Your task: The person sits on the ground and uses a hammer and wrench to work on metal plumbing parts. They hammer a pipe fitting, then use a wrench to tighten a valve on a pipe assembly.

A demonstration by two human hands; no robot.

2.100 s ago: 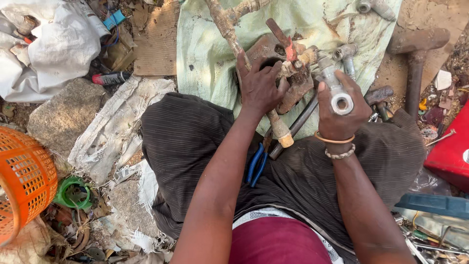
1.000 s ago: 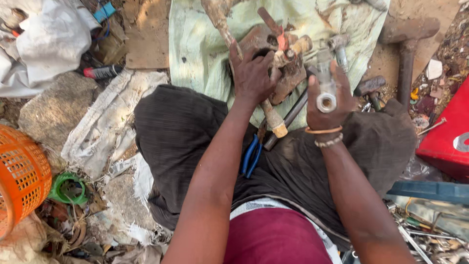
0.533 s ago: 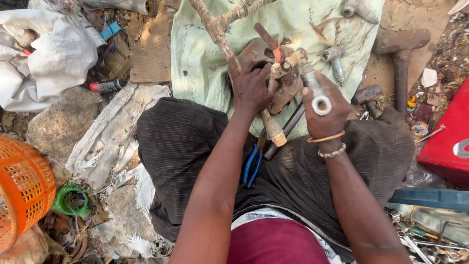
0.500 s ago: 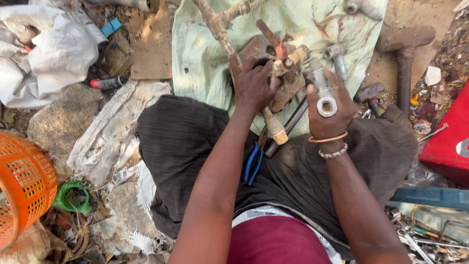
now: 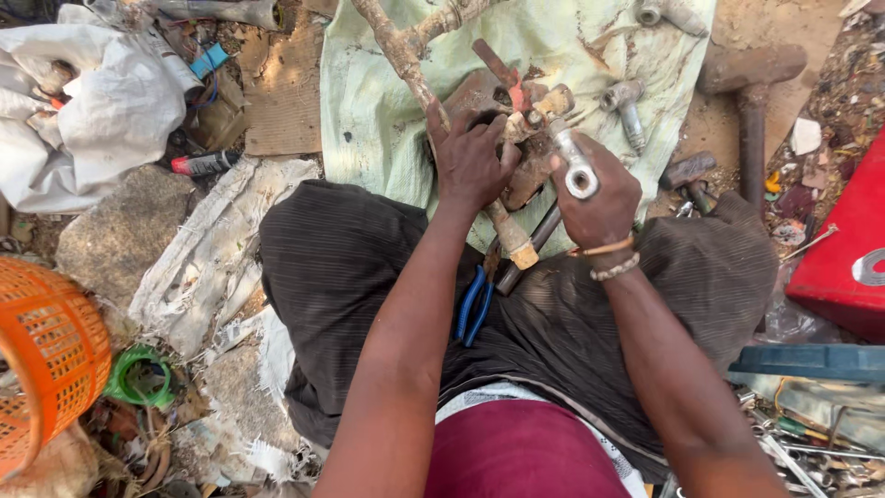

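From the head camera, the left hand [image 5: 470,161] is clenched on a cluster of rusty tap fittings [image 5: 521,129] held over the pale green cloth [image 5: 369,111], just ahead of the person's knees, with a dirty pipe [image 5: 406,55] running up and away to the left from it. The right hand [image 5: 599,189] grips a silvery metal pipe fitting [image 5: 576,166] whose long axis slants up-left into that cluster, its open round end facing the camera; both hands sit touching the work, with blue-handled pliers [image 5: 475,304] resting on the lap below them and a hammer [image 5: 751,92] lying well off to the right.
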